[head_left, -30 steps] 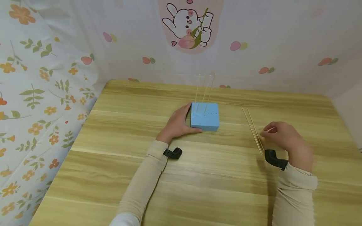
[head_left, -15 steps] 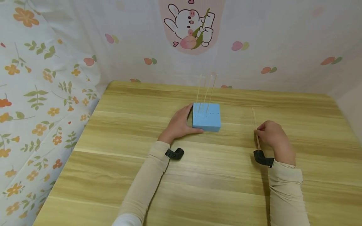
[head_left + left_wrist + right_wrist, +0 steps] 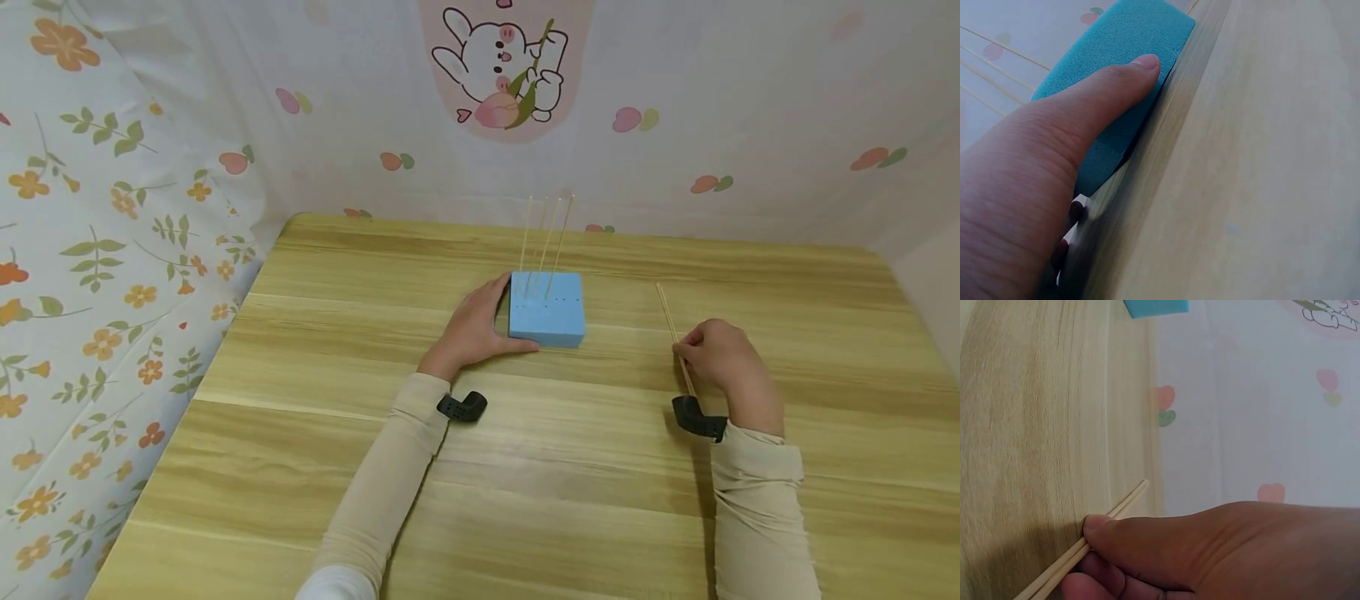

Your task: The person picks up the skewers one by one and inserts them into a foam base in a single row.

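Observation:
A light blue foam block (image 3: 546, 317) sits on the table, with several thin wooden sticks (image 3: 561, 242) standing up from its top. Small holes dot that top face. My left hand (image 3: 470, 329) holds the block at its left side; in the left wrist view the thumb (image 3: 1107, 94) lies along the block's front face (image 3: 1125, 128), while the other fingers are mostly hidden. To the right, my right hand (image 3: 723, 358) pinches two thin wooden sticks (image 3: 666, 307) between thumb and fingers. Seen from the right wrist, these sticks (image 3: 1060, 567) lie side by side, close to the table.
The wood-grain table (image 3: 570, 483) reaches back to a white printed curtain (image 3: 337, 125) just behind its far edge. Another flowered cloth (image 3: 127, 250) hangs along the left side. Black wrist cameras (image 3: 462, 407) sit on both cuffs.
My right hand has moved left and taken hold of the two sticks, which lay slightly apart and are now together. My left hand stays on the foam block.

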A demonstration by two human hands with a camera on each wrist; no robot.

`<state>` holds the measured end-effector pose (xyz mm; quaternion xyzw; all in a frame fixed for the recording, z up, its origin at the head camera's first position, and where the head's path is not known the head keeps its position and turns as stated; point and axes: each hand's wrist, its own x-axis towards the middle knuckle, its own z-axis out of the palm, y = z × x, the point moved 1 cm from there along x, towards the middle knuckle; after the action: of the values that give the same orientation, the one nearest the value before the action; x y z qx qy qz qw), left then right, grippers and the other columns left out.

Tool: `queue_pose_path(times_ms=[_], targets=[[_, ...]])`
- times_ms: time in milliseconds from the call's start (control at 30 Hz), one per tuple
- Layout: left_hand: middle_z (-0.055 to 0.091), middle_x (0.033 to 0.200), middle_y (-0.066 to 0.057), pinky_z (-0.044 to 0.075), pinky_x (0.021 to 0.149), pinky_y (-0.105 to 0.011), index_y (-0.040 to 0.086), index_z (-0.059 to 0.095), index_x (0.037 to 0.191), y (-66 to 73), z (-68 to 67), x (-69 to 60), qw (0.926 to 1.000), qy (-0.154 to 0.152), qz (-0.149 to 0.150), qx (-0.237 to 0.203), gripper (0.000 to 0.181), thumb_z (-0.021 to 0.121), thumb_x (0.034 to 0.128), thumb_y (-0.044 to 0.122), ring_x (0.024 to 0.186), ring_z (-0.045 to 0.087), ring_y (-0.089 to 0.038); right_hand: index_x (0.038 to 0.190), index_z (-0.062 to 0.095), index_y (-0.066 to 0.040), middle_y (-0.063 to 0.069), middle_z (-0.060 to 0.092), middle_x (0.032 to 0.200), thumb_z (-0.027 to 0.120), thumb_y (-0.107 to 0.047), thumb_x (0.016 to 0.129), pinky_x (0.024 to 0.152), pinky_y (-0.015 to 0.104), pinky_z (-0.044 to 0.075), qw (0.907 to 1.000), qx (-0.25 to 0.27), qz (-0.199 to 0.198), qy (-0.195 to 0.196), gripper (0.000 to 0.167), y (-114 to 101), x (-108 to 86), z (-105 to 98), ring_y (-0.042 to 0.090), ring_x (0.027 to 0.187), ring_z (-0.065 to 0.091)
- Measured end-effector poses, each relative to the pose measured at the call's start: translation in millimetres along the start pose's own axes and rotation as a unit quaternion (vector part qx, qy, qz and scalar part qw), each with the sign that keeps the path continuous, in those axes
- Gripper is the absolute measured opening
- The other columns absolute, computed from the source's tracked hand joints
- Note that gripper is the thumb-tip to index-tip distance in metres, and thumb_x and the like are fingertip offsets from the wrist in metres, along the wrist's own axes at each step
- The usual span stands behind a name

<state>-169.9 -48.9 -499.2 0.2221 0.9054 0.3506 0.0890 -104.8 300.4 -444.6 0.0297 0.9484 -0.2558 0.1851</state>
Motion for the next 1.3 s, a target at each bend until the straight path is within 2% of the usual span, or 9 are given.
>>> queue_pose_path(times_ms=[167,467,667,767,867,900,967,1133,1300], targets=[[0.024,0.17,-0.011,0.02,0.127,-0.048,0.009,0.015,0.167,1.7,-2.3,0.1,1.0,0.001,-0.001,-0.004,0.125,0.087,0.0769,0.057,0.156,0.024,-0.029,0.105,0.065,0.017,0.015,0.065,0.083,0.054,-0.013,0.107,0.064,0.035,0.045,0.9999,-0.006,-0.006,-0.011,0.032,-1.0,-0.5,-2.7,0.026,0.074,0.058],[0.022,0.171,-0.009,0.02,0.127,-0.049,0.011,0.012,0.168,-2.2,-1.2,-1.7,0.9999,-0.001,-0.013,-0.006,0.126,0.086,0.0771,0.059,0.156,0.021,-0.03,0.093,0.063,0.011,0.005,0.051,0.072,0.051,-0.01,0.106,0.059,0.032,0.039,0.9991,-0.013,-0.025,-0.031,0.027,-6.5,-1.2,-2.4,0.02,0.065,0.047],[0.023,0.17,-0.01,0.02,0.126,-0.049,0.011,0.013,0.167,-4.4,-0.1,-2.2,0.9998,0.004,-0.01,-0.013,0.126,0.087,0.0762,0.059,0.156,0.022,-0.03,0.065,0.046,-0.007,-0.001,0.038,0.062,0.049,-0.01,0.103,0.055,0.032,0.034,0.999,-0.013,-0.04,-0.012,0.039,-9.4,-6.8,-8.4,0.015,0.055,0.033],[0.023,0.17,-0.01,0.02,0.126,-0.049,0.01,0.014,0.167,-3.9,-0.9,-1.8,0.9999,0.007,-0.008,-0.013,0.126,0.087,0.0764,0.058,0.156,0.022,-0.03,0.074,0.054,0.003,0.006,0.047,0.066,0.049,-0.01,0.105,0.056,0.034,0.04,0.999,-0.008,-0.044,0.0,0.034,-12.4,-10.3,-13.5,0.019,0.059,0.043],[0.023,0.171,-0.01,0.02,0.126,-0.049,0.01,0.013,0.167,-3.2,-1.8,-1.3,0.9999,0.007,-0.008,-0.012,0.126,0.087,0.0768,0.058,0.156,0.022,-0.03,0.101,0.059,0.014,0.018,0.061,0.085,0.049,-0.011,0.108,0.064,0.036,0.046,0.9989,0.0,-0.047,0.009,0.028,-17.2,-12.9,-17.3,0.027,0.074,0.056],[0.023,0.171,-0.01,0.02,0.126,-0.049,0.01,0.013,0.167,-3.0,-1.9,-1.2,0.9999,0.006,-0.009,-0.011,0.126,0.087,0.0769,0.059,0.156,0.022,-0.03,0.11,0.057,0.016,0.02,0.064,0.092,0.048,-0.012,0.109,0.066,0.036,0.048,0.9988,0.004,-0.048,0.012,0.029,-19.2,-13.5,-18.0,0.028,0.08,0.059],[0.023,0.171,-0.01,0.02,0.127,-0.049,0.01,0.013,0.167,-3.2,-1.9,-0.9,0.9999,0.006,-0.01,-0.01,0.126,0.087,0.0768,0.059,0.156,0.022,-0.03,0.111,0.055,0.013,0.019,0.066,0.091,0.046,-0.013,0.111,0.068,0.036,0.047,0.9983,0.015,-0.053,0.02,0.028,-24.2,-14.3,-18.1,0.029,0.081,0.062],[0.025,0.17,-0.01,0.02,0.127,-0.048,0.011,0.016,0.167,-4.8,-1.8,-0.8,0.9999,0.01,-0.002,-0.002,0.126,0.087,0.0759,0.059,0.156,0.024,-0.029,0.113,0.055,0.009,0.019,0.068,0.094,0.048,-0.015,0.111,0.069,0.029,0.048,0.9881,0.058,-0.098,0.103,0.025,-45.0,-13.7,-13.1,0.031,0.083,0.066],[0.025,0.17,-0.011,0.019,0.127,-0.047,0.01,0.015,0.167,-1.0,-1.3,1.0,1.0,0.0,0.007,0.0,0.125,0.087,0.0768,0.059,0.156,0.023,-0.029,0.127,0.057,0.011,0.025,0.066,0.104,0.055,-0.012,0.108,0.063,0.008,0.044,0.9512,0.116,-0.167,0.232,0.03,-76.0,-6.3,-6.4,0.022,0.082,0.065]])
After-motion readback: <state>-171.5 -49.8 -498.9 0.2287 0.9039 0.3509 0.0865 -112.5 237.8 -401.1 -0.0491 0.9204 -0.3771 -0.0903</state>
